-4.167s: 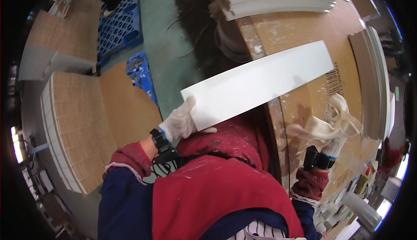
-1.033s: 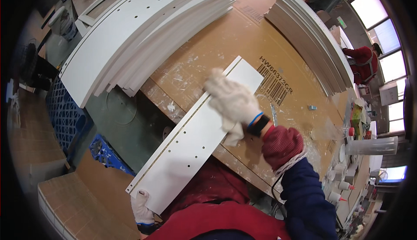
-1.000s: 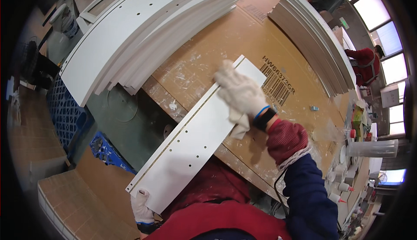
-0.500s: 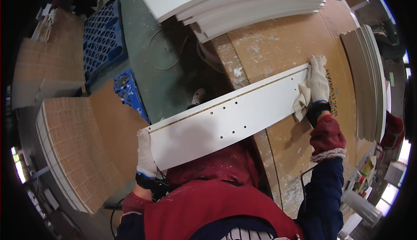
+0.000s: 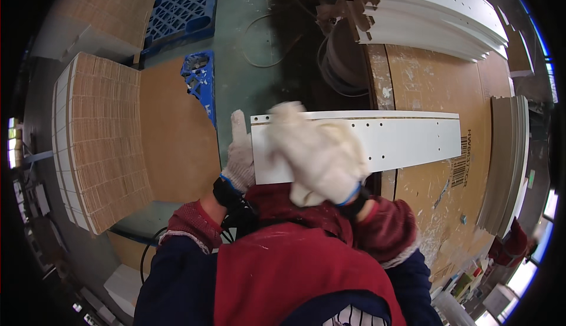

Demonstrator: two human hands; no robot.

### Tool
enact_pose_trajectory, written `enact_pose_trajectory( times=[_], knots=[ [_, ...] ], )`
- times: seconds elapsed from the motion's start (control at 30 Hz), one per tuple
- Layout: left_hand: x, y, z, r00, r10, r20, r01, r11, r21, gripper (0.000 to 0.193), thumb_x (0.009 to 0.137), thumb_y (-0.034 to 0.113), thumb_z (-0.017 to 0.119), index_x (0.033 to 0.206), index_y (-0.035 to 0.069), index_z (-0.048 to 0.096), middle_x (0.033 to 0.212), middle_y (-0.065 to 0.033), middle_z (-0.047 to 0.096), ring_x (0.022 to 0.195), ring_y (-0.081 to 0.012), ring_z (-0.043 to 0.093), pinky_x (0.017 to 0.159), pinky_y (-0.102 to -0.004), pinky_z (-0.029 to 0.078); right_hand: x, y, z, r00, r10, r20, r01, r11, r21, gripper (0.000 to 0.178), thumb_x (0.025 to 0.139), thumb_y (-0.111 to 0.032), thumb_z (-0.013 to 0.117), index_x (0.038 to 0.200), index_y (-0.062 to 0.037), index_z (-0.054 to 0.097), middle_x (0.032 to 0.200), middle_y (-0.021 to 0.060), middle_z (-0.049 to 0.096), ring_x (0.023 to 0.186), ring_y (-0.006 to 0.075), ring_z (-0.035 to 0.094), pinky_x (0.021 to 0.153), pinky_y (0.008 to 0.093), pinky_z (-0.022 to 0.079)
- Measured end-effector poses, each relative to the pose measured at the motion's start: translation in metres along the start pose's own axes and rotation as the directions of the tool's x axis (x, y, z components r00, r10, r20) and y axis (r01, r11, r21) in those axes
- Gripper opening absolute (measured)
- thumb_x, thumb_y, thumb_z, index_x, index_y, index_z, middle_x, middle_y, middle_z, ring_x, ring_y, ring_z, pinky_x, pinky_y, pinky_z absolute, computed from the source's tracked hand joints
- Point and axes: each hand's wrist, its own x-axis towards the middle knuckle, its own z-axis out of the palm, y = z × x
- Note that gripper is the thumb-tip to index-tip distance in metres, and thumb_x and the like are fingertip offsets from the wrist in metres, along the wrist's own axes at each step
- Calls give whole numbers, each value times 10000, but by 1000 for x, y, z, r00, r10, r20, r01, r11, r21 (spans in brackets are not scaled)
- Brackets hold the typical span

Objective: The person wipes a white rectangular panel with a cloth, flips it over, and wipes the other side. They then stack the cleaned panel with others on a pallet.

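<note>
Right hand moved leftward; panel white, grooved, drilled.

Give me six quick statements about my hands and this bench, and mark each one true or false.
1. The white board lies partly over the cardboard-covered table. True.
2. The left hand is at the board's right end. False: the left hand is at its left end.
3. The right hand, blurred, is over the board's left half with a pale cloth. True.
4. The board's face has no holes. False: it shows several dark holes.
5. The upper-left plastic pallet is red. False: that pallet is blue.
6. White boards are stacked at the table's far end. True.
</note>
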Motion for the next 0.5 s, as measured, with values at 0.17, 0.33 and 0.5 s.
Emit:
enact_pose_trajectory(
  times=[0.17, 0.33, 0.5],
  knots=[
    [-1, -16, -10, 987, 13, 160, 37, 953, -301, 883, 859, 716, 312, 1395, 14, 309, 1406, -149, 406, 1280, -283, 412, 1073, -409, 335, 56, -36, 82, 903, -255, -346, 391, 820, 417, 561, 745, -140, 603, 1280, -12, 492, 1337, 186, 470, 1181, 336, 505, 965, 383, 435],
    [-3, 10, 10, 859, 177, 480, 132, 829, -544, 1096, 775, 850, 289, 1481, 18, 180, 1502, -167, 278, 1351, -314, 332, 1127, -434, 259, 17, -14, 17, 989, -85, -119, 74, 993, -94, 526, 779, -75, 628, 1288, -36, 500, 1204, 168, 548, 940, 293, 599, 825, 360, 503],
    [-7, 20, 49, 763, 272, 587, 79, 861, -502, 1008, 824, 777, 340, 1421, -34, 292, 1406, -251, 398, 1191, -365, 509, 982, -482, 436, -39, 47, 22, 769, 503, -394, -374, 854, 362, 468, 832, -59, 621, 1281, -11, 500, 1173, 167, 585, 998, 274, 616, 860, 312, 493]
  ],
)
